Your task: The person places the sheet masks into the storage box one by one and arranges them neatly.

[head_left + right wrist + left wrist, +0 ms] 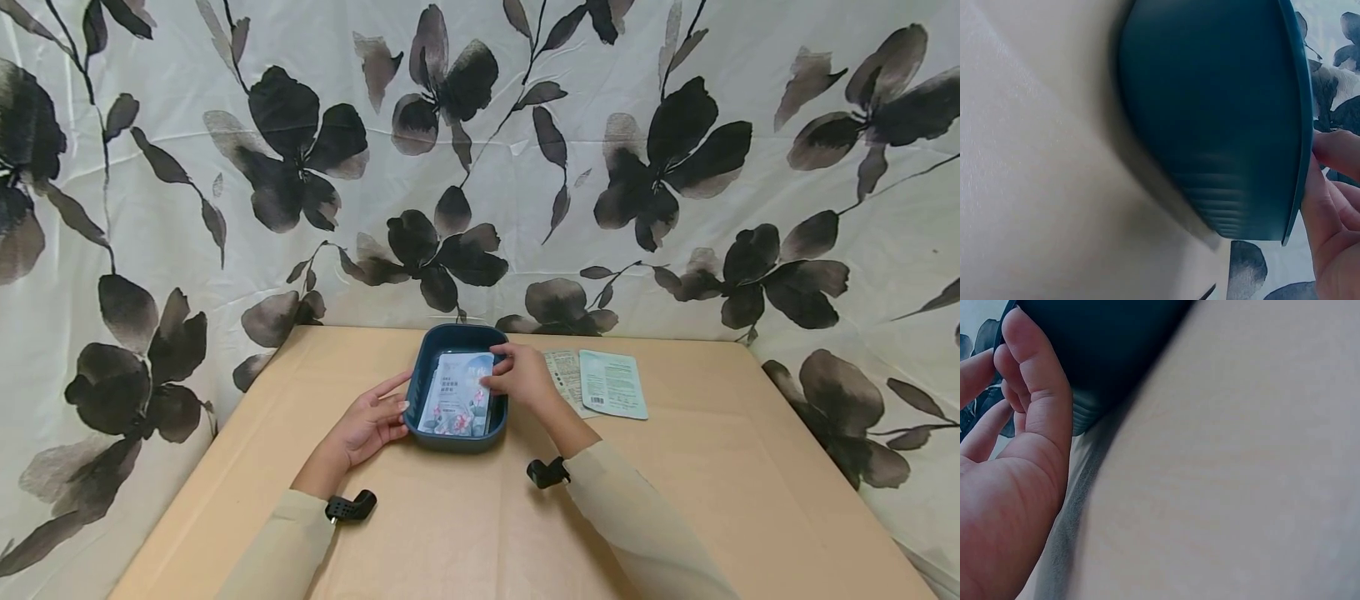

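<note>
A dark blue plastic basin (457, 444) stands near the table's back edge. Inside it lies a pale blue sheet mask packet (455, 392) with pink flowers, overlapping what looks like another packet edge at its right. My left hand (367, 423) is at the basin's left side, palm turned up, fingertips against the wall; the left wrist view shows its relaxed fingers (1038, 381) by the rim. My right hand (525, 375) reaches over the right rim, thumb and fingers pinching the packet's upper right edge. In the right wrist view those fingertips pass behind the rim (1305, 125).
Right of the basin lies a light teal packet (613, 383) with printed text, partly over a paler printed packet (564, 371). A tan cover spreads over the table (450, 533). Behind hangs a white cloth (540, 275) with dark flowers.
</note>
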`<state>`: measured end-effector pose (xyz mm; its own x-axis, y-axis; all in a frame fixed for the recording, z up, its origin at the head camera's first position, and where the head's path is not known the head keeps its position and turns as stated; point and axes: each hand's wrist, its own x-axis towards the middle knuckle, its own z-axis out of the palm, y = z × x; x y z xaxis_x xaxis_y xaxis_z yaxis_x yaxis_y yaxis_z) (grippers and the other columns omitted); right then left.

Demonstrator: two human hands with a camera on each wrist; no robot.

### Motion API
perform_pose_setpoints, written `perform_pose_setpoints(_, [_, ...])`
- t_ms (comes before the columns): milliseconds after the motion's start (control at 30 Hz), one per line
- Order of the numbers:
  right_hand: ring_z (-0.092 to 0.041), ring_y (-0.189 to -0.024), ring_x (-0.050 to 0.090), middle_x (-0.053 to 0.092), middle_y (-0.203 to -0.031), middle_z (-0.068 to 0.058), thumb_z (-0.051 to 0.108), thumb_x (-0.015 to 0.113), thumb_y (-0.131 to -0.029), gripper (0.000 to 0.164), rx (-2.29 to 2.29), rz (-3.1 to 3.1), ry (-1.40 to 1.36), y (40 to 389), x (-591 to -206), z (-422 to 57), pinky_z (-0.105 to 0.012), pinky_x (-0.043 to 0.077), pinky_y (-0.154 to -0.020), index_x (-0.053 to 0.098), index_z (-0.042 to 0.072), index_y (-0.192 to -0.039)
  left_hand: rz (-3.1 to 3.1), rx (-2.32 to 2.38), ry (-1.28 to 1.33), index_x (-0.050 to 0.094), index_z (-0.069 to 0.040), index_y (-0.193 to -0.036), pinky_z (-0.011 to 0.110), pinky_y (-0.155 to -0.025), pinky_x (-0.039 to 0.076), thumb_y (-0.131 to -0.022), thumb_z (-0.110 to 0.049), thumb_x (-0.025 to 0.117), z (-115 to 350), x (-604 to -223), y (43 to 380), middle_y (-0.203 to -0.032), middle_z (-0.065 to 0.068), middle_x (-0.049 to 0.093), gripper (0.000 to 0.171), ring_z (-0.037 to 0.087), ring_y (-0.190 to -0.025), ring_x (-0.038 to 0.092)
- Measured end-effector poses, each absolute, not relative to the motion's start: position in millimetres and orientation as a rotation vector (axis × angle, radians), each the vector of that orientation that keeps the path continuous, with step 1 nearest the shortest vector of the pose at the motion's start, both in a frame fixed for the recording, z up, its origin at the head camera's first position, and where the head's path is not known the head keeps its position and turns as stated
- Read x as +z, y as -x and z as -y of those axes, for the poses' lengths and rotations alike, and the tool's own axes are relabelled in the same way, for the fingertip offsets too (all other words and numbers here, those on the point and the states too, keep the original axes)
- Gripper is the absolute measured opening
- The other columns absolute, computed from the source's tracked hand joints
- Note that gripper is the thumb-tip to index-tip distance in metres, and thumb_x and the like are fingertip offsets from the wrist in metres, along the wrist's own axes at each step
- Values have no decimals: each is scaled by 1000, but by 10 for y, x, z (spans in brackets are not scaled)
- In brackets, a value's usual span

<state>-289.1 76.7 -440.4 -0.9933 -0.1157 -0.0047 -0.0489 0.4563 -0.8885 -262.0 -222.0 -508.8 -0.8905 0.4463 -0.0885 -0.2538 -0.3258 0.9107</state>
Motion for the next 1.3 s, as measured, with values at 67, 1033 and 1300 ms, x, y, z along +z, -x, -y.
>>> perform_pose_setpoints(67, [-17, -71, 73, 69, -93, -11, 4, 83, -83, 64, -1585, -2639, 156, 2889, -4397, -779, -27, 62, -69, 59, 5, -142, -1497, 2242, -243, 26, -17, -163, 26, -73, 60, -105, -3, 52, 2219, -5083, 2622, -115, 4, 68, 65, 12, -79, 68])
perform_pose_setpoints(1033, [-16, -84, 76, 77, -102, -9, 23, 87, -83, 47, -1777, -2678, 191, 2583, -4554, -1471, -23, 60, -77, 73, 8, -125, -1561, 2197, -207, 29, -19, -163, 27, -75, 61, -104, -5, 56, 2226, -5066, 2649, -117, 5, 65, 67, 13, -80, 65])
perform_pose_setpoints(1300, [-19, -91, 74, 78, -105, -7, 28, 85, -85, 41, -1775, -2749, 212, 2494, -4651, -1637, -18, 57, -78, 74, 13, -122, -1573, 2190, -204, 29, -19, -163, 27, -76, 60, -104, -7, 57, 2218, -5059, 2626, -118, 5, 66, 67, 14, -81, 65])
